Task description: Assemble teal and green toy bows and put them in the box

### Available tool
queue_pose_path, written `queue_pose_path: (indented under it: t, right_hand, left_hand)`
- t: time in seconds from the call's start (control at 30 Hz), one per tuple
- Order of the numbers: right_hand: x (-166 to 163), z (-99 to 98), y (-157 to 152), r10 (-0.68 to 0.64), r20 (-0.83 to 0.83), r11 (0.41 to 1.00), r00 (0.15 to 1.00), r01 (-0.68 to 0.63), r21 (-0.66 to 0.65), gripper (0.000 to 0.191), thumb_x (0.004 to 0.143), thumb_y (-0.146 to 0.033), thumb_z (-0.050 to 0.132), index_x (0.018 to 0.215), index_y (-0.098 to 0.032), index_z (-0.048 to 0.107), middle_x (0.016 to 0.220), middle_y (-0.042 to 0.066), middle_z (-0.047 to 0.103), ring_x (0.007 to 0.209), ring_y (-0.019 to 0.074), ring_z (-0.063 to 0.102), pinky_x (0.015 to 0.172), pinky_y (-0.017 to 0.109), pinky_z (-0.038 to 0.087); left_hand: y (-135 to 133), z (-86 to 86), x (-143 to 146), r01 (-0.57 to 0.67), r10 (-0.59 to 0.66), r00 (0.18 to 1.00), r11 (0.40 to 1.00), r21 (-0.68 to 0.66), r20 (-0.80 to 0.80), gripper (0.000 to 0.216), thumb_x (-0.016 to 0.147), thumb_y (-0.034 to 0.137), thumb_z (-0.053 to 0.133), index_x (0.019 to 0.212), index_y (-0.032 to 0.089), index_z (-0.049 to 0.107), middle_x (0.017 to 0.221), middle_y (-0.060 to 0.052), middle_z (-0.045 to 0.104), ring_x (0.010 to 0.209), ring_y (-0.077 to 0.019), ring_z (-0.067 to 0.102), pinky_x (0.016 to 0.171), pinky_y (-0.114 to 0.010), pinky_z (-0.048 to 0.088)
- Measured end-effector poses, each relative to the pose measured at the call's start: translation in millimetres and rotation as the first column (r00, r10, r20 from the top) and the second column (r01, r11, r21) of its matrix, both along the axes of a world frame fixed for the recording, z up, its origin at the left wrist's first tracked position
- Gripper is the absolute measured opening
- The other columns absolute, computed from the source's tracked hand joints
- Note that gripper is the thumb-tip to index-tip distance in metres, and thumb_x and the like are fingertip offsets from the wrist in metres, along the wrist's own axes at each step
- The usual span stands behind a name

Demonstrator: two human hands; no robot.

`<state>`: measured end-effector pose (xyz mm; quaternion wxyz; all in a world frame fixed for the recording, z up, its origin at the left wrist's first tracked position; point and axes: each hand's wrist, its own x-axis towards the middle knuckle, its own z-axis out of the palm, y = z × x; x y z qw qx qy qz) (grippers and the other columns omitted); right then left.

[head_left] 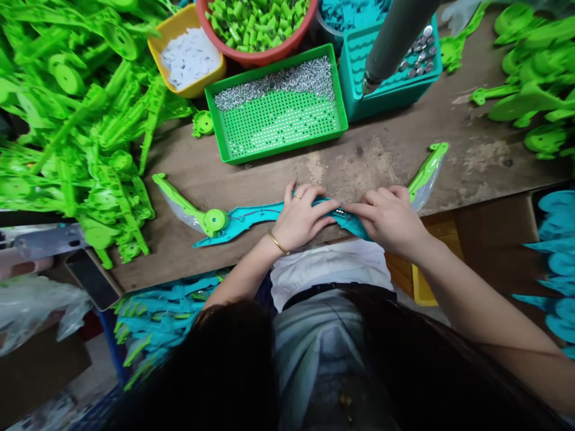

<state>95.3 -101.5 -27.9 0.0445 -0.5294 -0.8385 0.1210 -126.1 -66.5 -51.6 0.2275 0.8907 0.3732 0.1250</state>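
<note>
A teal toy bow half (254,219) lies across the front of the wooden bench, its inner side facing up and a thin wire running along it. My left hand (300,216) rests over its middle, fingers bent around it. Small silver cells (340,211) sit in a recess just right of those fingertips. My right hand (390,219) is at the right part, its index finger pressing beside the cells and its other fingers curled; its thumb is mostly hidden. A green limb (182,202) with a round wheel joins the left end. Another green limb (427,170) shows beyond my right hand.
Behind stand a green tray (278,123) of screws, a yellow bin (188,57) of white pieces, a red bowl (258,57) of green parts and a teal basket (390,96) with silver cells. A dark pole (395,39) overhangs it. Green parts (76,114) heap up at left.
</note>
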Motion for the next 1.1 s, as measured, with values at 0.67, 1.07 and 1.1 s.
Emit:
queue_pose_path:
  t: [0.67,1.07,1.1]
  right_hand:
    - [7.4,-5.8,-24.0,0.065,-0.077,0.991,0.995,-0.056,0.121,0.028,0.091,-0.025,0.049,0.108,-0.034,0.069,0.075,0.001,0.063,0.076,0.0168,0.045,0.087,0.038,0.028]
    - [16.9,-2.1,-27.0,-0.02,-0.082,0.996,0.996,0.027,0.081,0.026,0.092,-0.027,0.048,0.108,-0.026,0.069,0.076,0.002,0.064,0.073,0.0167,0.048,0.084,0.037,0.029]
    - [16.5,-1.6,-26.8,-0.027,-0.071,0.996,0.997,0.033,0.077,0.025,0.092,-0.028,0.048,0.106,-0.025,0.069,0.076,0.003,0.064,0.073,0.0168,0.049,0.084,0.037,0.029]
  left_hand:
    - [-2.0,-3.9,0.8,0.014,-0.015,1.0,0.998,0.056,0.021,0.036,0.095,0.049,0.045,0.106,0.022,0.068,0.116,-0.008,0.064,0.114,-0.0237,0.053,0.113,-0.058,0.019]
    - [-1.5,1.2,3.4,0.065,-0.062,0.997,0.997,0.051,-0.054,0.038,0.097,0.044,0.042,0.128,0.027,0.057,0.123,-0.01,0.058,0.114,-0.0261,0.05,0.111,-0.061,0.017]
    - [-1.3,2.1,3.6,0.067,-0.065,0.996,0.997,0.045,-0.058,0.038,0.096,0.044,0.043,0.128,0.027,0.057,0.123,-0.01,0.058,0.114,-0.0264,0.05,0.111,-0.061,0.018]
